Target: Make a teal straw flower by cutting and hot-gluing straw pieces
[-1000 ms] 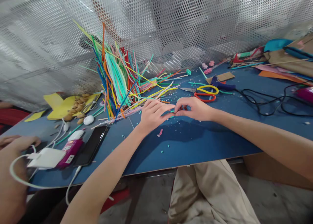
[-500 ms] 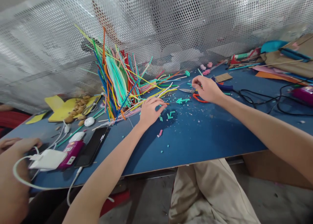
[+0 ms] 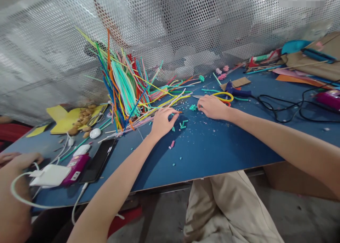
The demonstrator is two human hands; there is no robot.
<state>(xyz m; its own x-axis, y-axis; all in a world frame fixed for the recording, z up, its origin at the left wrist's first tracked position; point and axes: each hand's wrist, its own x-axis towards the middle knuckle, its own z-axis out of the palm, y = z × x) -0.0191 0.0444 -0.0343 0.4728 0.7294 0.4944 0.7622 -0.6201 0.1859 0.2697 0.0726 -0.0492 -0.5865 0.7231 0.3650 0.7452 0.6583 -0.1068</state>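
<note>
On the blue table (image 3: 212, 151), a small branching turquoise piece (image 3: 192, 107) is seen just beside the fingertips of the right hand (image 3: 214, 108); whether it is touched cannot be told. This hand is curled downward close to the scissors (image 3: 225, 92), and what may be gripped under it is hidden. The left hand (image 3: 162, 122) is held loosely bent near the short turquoise bits (image 3: 183, 124); whether something thin is pinched between its thumb and fingers cannot be told. The turquoise piece is judged to be very light, soft outside, rather easily bent and hardly slippery. It is best taken gently at its middle, because its small branches could be deformed by a hard squeeze.
</note>
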